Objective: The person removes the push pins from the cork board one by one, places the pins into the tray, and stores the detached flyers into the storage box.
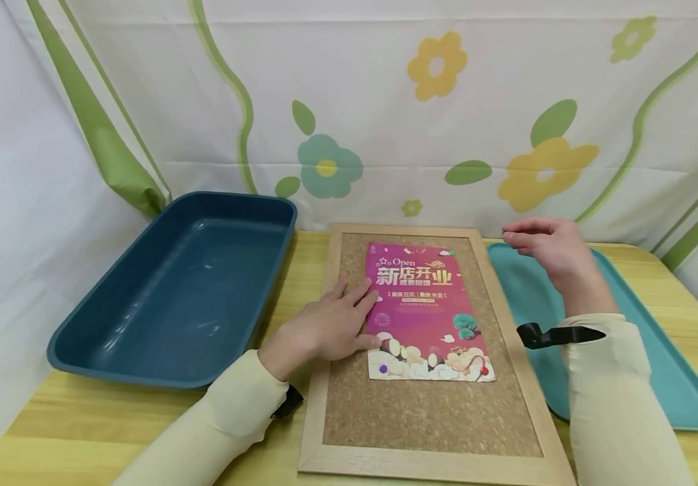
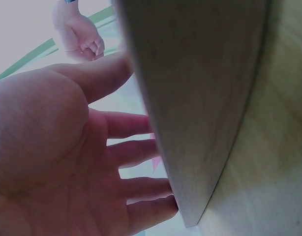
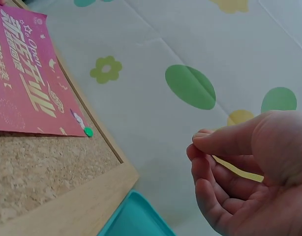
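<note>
A pink and purple poster (image 1: 422,304) lies on a framed corkboard (image 1: 434,418). A green pushpin (image 1: 452,252) sits at its top right corner, a purple pushpin (image 1: 383,369) at the lower left and a red pushpin (image 1: 485,370) at the lower right. My left hand (image 1: 337,324), fingers spread and straight, rests over the board's left frame with its fingertips on the poster's left edge. Beyond the board's upper right corner, my right hand (image 1: 546,246) is raised, thumb and index fingertips pinched together. A tiny dark speck shows at those tips; its kind cannot be made out.
A deep dark blue tub (image 1: 203,270) stands left of the board on the wooden table (image 1: 82,418). At the right, a flat turquoise tray (image 1: 647,364) lies partly under my right forearm and beside the board's frame. A flowered curtain (image 1: 385,135) hangs close behind.
</note>
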{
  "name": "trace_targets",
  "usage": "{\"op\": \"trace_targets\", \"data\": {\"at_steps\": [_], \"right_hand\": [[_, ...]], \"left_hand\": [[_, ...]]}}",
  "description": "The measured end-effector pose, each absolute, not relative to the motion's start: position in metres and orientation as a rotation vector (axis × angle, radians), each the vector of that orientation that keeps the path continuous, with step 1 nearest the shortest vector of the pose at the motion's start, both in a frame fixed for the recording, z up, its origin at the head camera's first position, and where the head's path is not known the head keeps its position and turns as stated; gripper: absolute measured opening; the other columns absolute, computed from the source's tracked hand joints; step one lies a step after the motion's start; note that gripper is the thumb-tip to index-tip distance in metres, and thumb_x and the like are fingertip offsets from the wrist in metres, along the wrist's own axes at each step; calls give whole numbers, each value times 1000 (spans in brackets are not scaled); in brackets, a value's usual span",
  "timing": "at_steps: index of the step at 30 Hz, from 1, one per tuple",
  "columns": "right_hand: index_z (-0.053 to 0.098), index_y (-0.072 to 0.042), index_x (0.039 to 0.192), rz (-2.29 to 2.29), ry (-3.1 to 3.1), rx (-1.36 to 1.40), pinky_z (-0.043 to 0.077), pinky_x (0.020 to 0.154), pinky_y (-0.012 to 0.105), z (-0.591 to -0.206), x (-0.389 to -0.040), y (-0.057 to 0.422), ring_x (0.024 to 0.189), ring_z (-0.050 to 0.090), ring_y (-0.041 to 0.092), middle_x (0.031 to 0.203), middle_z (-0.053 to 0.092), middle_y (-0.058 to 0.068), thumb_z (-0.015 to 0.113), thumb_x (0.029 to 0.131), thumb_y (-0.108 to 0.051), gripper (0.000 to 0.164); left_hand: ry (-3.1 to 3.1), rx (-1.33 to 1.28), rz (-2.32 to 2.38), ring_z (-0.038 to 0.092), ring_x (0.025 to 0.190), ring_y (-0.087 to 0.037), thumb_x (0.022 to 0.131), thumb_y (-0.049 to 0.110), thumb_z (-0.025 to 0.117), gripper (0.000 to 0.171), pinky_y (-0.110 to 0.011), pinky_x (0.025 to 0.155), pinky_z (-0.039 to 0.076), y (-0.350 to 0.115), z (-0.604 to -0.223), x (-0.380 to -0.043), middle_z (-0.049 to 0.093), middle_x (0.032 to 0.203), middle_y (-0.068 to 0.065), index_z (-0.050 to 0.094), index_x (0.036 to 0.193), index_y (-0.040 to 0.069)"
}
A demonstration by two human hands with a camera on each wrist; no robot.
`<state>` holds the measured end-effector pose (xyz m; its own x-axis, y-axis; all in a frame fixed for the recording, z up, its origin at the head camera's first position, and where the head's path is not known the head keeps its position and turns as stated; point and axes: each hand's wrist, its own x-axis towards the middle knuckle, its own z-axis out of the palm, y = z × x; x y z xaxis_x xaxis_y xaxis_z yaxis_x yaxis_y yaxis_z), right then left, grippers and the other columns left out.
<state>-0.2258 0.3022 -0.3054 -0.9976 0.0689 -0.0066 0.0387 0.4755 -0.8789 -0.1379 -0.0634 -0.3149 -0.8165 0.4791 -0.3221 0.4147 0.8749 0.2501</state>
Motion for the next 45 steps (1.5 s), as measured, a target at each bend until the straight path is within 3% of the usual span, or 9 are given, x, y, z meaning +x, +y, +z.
{"op": "trace_targets", "data": {"at_steps": [5, 12, 19, 23, 31, 36, 45], "right_hand": [[78, -46, 94, 1595, -2662, -126, 56, 82, 13, -308, -227, 309, 93, 65, 0, 92, 68, -32, 72, 102, -33, 16], [81, -33, 103, 1635, -2646, -145, 57, 80, 13, -313, -229, 313, 90, 65, -1, 90, 70, -30, 73, 102, -32, 8], [79, -35, 104, 1591, -2689, -178, 56, 83, 15, -319, -231, 318, 92, 63, -3, 92, 67, -32, 70, 103, -35, 9], [78, -39, 99, 1594, -2700, -190, 56, 81, 13, -323, -232, 322, 90, 64, -7, 90, 66, -33, 69, 104, -34, 12], [73, -48, 80, 1649, -2705, -240, 57, 77, 13, -332, -236, 331, 82, 68, -10, 81, 68, -33, 68, 105, -27, 32], [75, -45, 84, 1678, -2696, -264, 58, 75, 13, -340, -239, 335, 81, 68, -9, 79, 70, -32, 69, 104, -26, 28], [76, -44, 78, 1742, -2667, -332, 58, 71, 13, -351, -238, 338, 75, 68, -10, 75, 71, -29, 69, 103, -19, 36]], "left_hand": [[2661, 662, 242, 9, 166, -44, 106, 53, 59, 83, -58, 129, 32, -62, -315, -138, 11, 181, -6, 24, 171, 15], [2666, 656, 232, 9, 166, -44, 105, 53, 60, 85, -57, 129, 33, -62, -316, -138, 11, 181, -6, 23, 171, 15], [2674, 657, 236, 10, 166, -44, 105, 53, 60, 83, -58, 128, 34, -63, -317, -138, 13, 181, -6, 25, 170, 15], [2674, 658, 234, 10, 166, -45, 105, 54, 60, 84, -58, 129, 33, -63, -317, -139, 12, 181, -6, 25, 171, 16], [2673, 655, 238, 10, 166, -44, 105, 54, 59, 83, -59, 128, 34, -63, -317, -139, 12, 181, -6, 25, 170, 16], [2673, 653, 228, 10, 166, -44, 105, 54, 58, 83, -59, 129, 33, -63, -317, -139, 11, 181, -5, 24, 171, 16], [2671, 650, 221, 11, 166, -43, 105, 54, 58, 84, -57, 130, 32, -63, -318, -139, 11, 181, -5, 23, 171, 16]]}}
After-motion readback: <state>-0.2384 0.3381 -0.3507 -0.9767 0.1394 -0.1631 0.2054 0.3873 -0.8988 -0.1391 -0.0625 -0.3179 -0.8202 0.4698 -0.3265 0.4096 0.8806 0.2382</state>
